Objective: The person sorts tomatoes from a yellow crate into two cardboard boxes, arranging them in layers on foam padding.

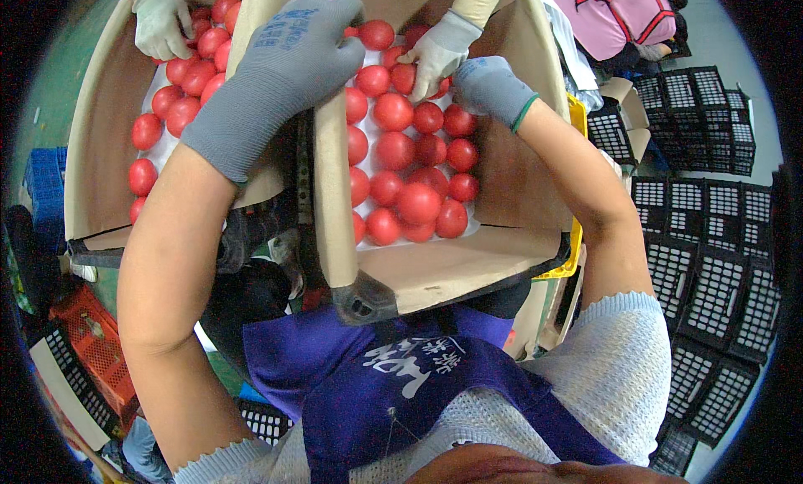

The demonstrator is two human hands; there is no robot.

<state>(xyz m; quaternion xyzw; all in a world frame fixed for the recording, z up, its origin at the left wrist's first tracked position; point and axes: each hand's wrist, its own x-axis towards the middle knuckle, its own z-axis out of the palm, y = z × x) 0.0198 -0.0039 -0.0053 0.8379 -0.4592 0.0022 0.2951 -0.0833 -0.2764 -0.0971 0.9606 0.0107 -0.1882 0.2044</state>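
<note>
Two padded bins with cardboard-coloured lining stand side by side, both holding round red fruits that look like tomatoes. My left hand (301, 57), in a grey knit glove, lies over the divider between the left bin (94, 107) and the right bin (433, 283); its fingertips are partly cut off at the top edge. Inside the right bin, by its right wall, is my right hand (492, 88), also gloved, with its fingers hidden behind the wrist side. Red tomatoes (394, 150) lie on white paper there, a few stacked on others. More tomatoes (183, 115) fill the left bin.
A co-worker's gloved hand (442, 51) touches tomatoes close beside my right hand; another gloved hand (162, 23) reaches into the left bin. Black plastic crates (715, 289) are stacked at the right. A yellow crate (574, 245) sits beside the right bin, a red crate (94, 346) lower left.
</note>
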